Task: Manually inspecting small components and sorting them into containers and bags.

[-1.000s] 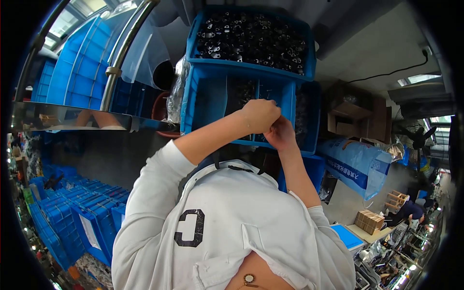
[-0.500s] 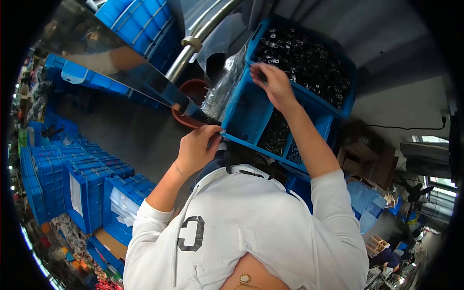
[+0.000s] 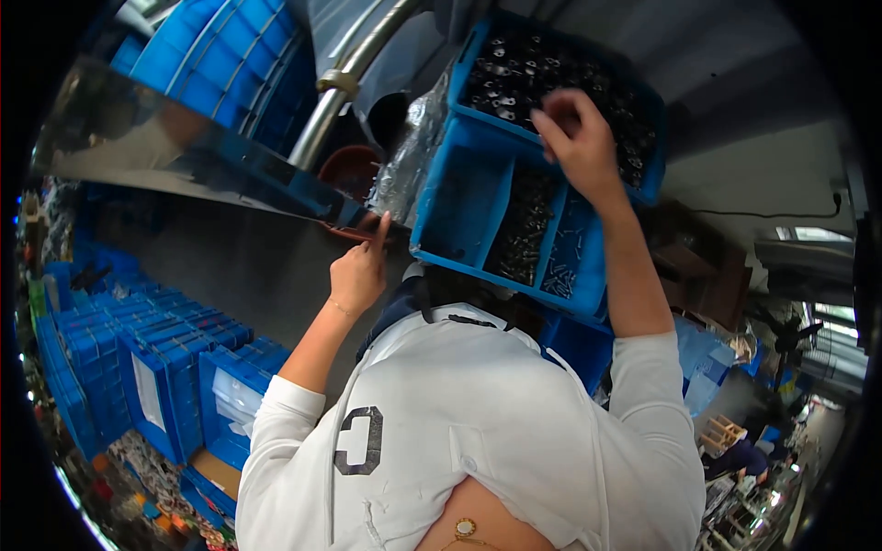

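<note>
My right hand hovers over the front edge of a blue bin at the far side. Its fingers curl loosely, with a gap between thumb and index finger, and they are slightly blurred; I see nothing in them. Beneath and beyond lie many small black metal parts. My left hand is lower left, with its index finger stretched upward and the other fingers folded. That fingertip is by the end of a long shiny metal panel; whether it touches cannot be told. No object shows in this hand.
A divided blue tray stands before the bin, holding small dark parts and slim silver pins. Clear plastic wrap, a reddish-brown bucket and a metal pipe are left of it. Blue crates stack at lower left.
My right hand has moved right, from the tray's left side to over the black parts. My left hand has left the tray's corner, and its index finger is now stretched out.
</note>
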`<move>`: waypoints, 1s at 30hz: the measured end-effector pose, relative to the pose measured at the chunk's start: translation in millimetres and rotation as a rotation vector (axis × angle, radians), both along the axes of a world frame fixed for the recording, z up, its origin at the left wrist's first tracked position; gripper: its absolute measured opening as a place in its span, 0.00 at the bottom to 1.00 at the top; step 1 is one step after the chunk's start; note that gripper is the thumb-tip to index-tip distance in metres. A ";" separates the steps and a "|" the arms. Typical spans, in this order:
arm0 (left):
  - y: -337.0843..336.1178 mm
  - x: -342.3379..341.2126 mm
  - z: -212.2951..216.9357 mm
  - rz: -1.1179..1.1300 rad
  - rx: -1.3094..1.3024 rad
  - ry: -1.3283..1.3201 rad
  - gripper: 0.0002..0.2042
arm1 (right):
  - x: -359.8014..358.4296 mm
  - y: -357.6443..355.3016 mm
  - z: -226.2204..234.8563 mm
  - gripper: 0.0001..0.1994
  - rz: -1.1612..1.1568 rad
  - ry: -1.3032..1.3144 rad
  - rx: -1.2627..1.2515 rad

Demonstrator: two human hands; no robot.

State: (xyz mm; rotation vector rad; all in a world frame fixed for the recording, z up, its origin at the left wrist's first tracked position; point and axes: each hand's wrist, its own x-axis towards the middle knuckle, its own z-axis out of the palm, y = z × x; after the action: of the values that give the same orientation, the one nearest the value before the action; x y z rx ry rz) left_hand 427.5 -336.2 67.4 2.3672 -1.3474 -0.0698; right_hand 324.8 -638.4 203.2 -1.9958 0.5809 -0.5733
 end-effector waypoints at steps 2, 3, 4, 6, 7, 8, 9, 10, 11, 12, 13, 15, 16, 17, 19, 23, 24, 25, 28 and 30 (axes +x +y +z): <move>-11.3 -3.0 9.0 -0.020 -0.105 0.030 0.23 | -54.3 -20.3 -10.1 0.14 -0.011 0.332 -0.085; -18.7 -5.7 17.4 -0.081 -0.200 0.104 0.21 | -79.0 -21.1 -12.3 0.15 0.011 0.512 -0.090; -27.4 -9.0 26.3 -0.141 -0.292 0.179 0.18 | -100.0 -18.1 -19.0 0.19 0.038 0.698 -0.153; -52.3 -18.5 41.2 -0.219 -0.372 0.255 0.16 | -130.5 -9.8 -42.5 0.22 0.050 0.881 -0.196; -74.9 -20.7 44.3 -0.301 -0.362 0.222 0.13 | -136.1 -3.3 -57.2 0.26 0.070 1.021 -0.125; -96.4 -19.5 46.6 -0.383 -0.351 0.188 0.10 | -138.4 5.2 -61.8 0.29 0.091 1.157 -0.048; -117.6 -15.0 35.1 -0.428 -0.241 0.086 0.10 | -137.0 14.9 -63.8 0.32 0.095 1.173 -0.034; -135.9 -9.1 13.9 -0.453 -0.130 -0.020 0.09 | -131.1 23.4 -64.9 0.34 0.115 1.186 -0.031; -154.4 -2.9 -10.0 -0.419 0.033 -0.163 0.09 | -132.4 27.8 -75.6 0.34 0.111 1.184 -0.036; -168.8 -0.3 -25.1 -0.387 0.197 -0.309 0.08 | -137.5 30.7 -98.7 0.34 0.146 1.136 -0.125; -175.6 -2.1 -24.4 -0.391 0.194 -0.315 0.08 | -141.7 32.3 -114.4 0.33 0.182 1.085 -0.213; -184.2 -6.5 -23.3 -0.401 0.405 -0.332 0.07 | -149.6 30.6 -137.8 0.31 0.212 1.066 -0.200; -186.5 -8.1 -22.4 -0.401 0.513 -0.336 0.07 | -149.2 32.2 -140.0 0.28 0.246 1.053 -0.181; -187.7 -8.9 -21.5 -0.392 0.517 -0.339 0.07 | -148.6 32.4 -141.5 0.26 0.283 1.040 -0.162; -188.0 -9.4 -19.9 -0.376 0.488 -0.389 0.06 | -149.0 28.3 -142.6 0.23 0.282 1.014 -0.177; -196.0 -1.4 -28.3 -0.347 0.465 -0.354 0.05 | -149.0 22.5 -144.8 0.14 0.258 0.912 -0.210; -198.8 1.6 -29.9 -0.340 0.452 -0.322 0.05 | -150.1 18.6 -145.3 0.12 0.238 0.860 -0.229; -199.9 4.9 -31.6 -0.333 0.459 -0.328 0.05 | -151.1 16.2 -146.2 0.10 0.217 0.807 -0.245; -203.3 5.9 -25.3 -0.342 0.429 -0.234 0.06 | -157.6 11.4 -126.0 0.10 0.166 0.639 -0.210; -201.6 5.9 -14.1 -0.297 0.399 -0.134 0.06 | -159.8 12.8 -105.0 0.10 0.139 0.558 -0.189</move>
State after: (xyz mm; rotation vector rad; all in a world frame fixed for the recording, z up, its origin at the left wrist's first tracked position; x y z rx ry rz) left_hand 433.5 -537.8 53.3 2.4975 -1.8940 -0.2957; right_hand 165.0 -625.6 98.2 -2.3664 0.7315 0.0282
